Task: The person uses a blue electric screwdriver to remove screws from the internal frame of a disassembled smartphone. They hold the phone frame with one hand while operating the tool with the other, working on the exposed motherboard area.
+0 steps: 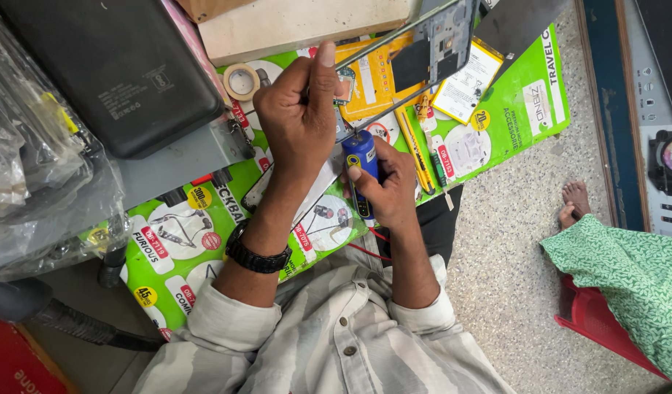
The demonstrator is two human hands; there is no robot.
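Blue plastic marks the handle of the screwdriver (362, 169), which the right hand (387, 191) grips with fingers curled closed around it, thumb pressed on the side of the handle. The tool stands roughly upright in this view, its long axis running from the right hand up toward the left hand (301, 117), and its thin shaft ends just below the phone frame (423, 45); whether the tip actually touches the frame I cannot tell, as the left hand's fingers cover that spot. The left hand is closed on the near end of the phone frame, thumb extended along its edge, holding it tilted so that its long axis slants up and away to the right, beyond both hands. The left hand is thus the nearer one to the frame, and the right hand sits just beneath it, the two nearly touching. Under both hands lies a green printed sheet (529, 102) covering the counter (183, 157). Beyond the right hand, under the raised frame, a flat phone battery (463, 87) rests on the sheet. A roll of tape (241, 80) lies just beyond the left hand, and farther left of it sits a black case (117, 66). Well to the right of the hands, another person's bare foot (575, 201) rests on the floor (511, 248).
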